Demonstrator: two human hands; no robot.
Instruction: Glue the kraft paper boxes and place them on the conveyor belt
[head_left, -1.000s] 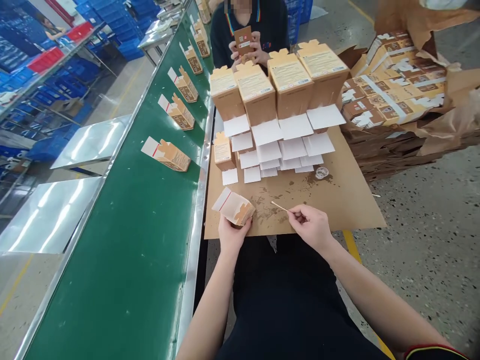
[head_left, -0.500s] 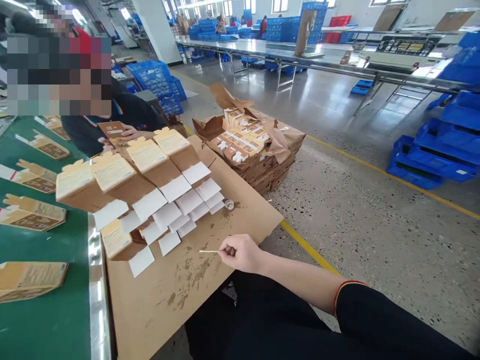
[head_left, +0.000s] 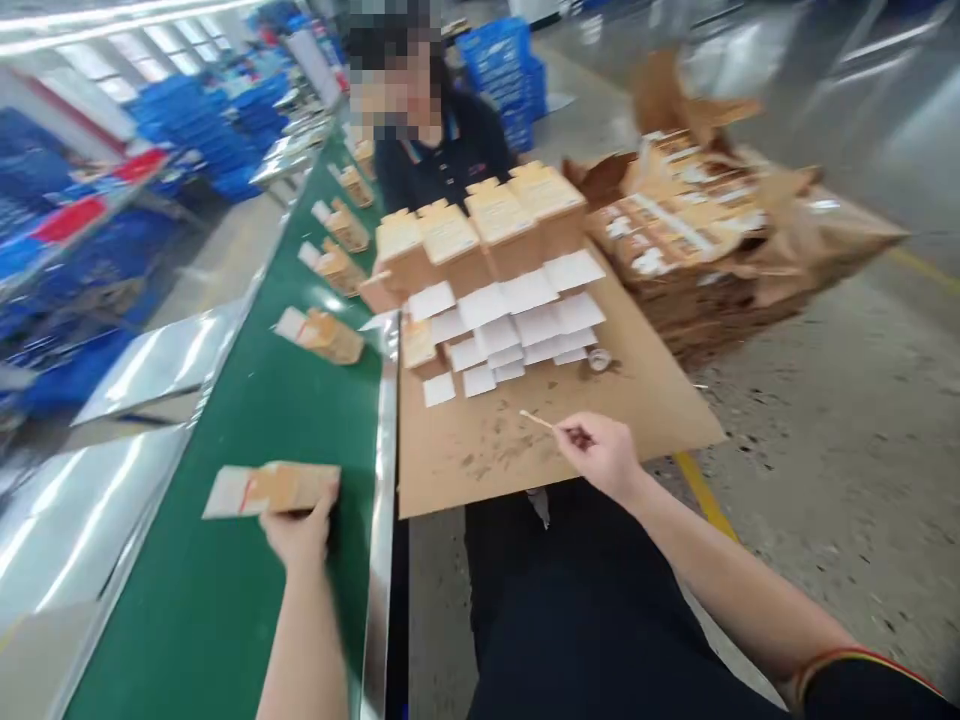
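My left hand [head_left: 296, 535] is closed around a small cardboard box [head_left: 296, 487] over the green conveyor belt [head_left: 225, 590]. The box lies on its side with its white flap and red strip pointing left; whether it touches the belt I cannot tell. Between the fingertips of my right hand [head_left: 600, 450] is a thin cotton swab [head_left: 537, 419], its tip pointing left above the brown cardboard sheet [head_left: 645, 410]. Dark wet marks spot the sheet below it. Beyond the swab, several boxes [head_left: 450, 240] stand stacked in rows, white flaps facing me.
Several like boxes [head_left: 326, 335] stand farther up the belt. A metal rail [head_left: 384, 480] divides belt from sheet. A small clear round dish [head_left: 598, 360] sits right of the stack. A co-worker [head_left: 450, 140] is behind it. Paper-wrapped cartons [head_left: 690, 220] are at the right.
My left hand has carried the box from above the cardboard sheet leftward over the belt. My right hand still holds the swab. The view swung right and back.
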